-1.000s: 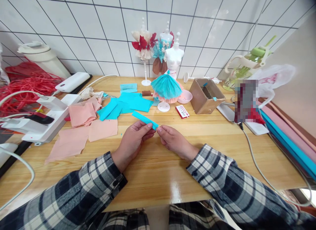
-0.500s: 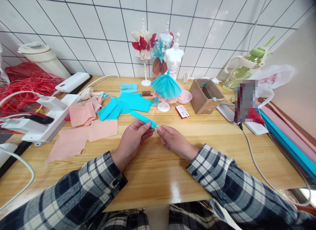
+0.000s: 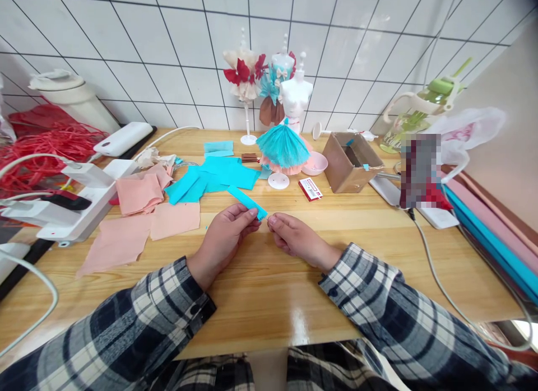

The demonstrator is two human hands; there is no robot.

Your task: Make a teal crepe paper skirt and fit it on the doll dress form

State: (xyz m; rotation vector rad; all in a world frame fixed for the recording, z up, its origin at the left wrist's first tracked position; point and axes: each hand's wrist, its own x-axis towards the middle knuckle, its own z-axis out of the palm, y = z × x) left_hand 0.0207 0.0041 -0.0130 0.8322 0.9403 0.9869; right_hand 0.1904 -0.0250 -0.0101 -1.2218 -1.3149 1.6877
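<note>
My left hand point(image 3: 229, 234) is closed, pinching a narrow folded strip of turquoise crepe paper point(image 3: 247, 200) between thumb and fingers. The strip slants up and to the left, its free end pointing toward the loose turquoise sheets point(image 3: 214, 175). Just right of its lower end, my right hand point(image 3: 296, 237) is closed in a pinch. Whatever lies between those fingertips is too small and thin to make out. Beyond both hands stands a white mini dress form point(image 3: 297, 94) wearing a turquoise paper skirt point(image 3: 283, 147) over a pink layer.
Pink paper pieces point(image 3: 115, 245) lie to the left, near a white power strip point(image 3: 79, 209) and red shredded paper point(image 3: 46, 153). A cardboard box point(image 3: 351, 170), a pink bowl point(image 3: 316, 164) and a small red-and-white packet point(image 3: 310, 189) sit behind. Paper rolls point(image 3: 483, 228) line the right edge.
The turquoise strip has turned a little, its free end shifting right and its slant steeper. My right hand has edged slightly away from the strip's lower end.
</note>
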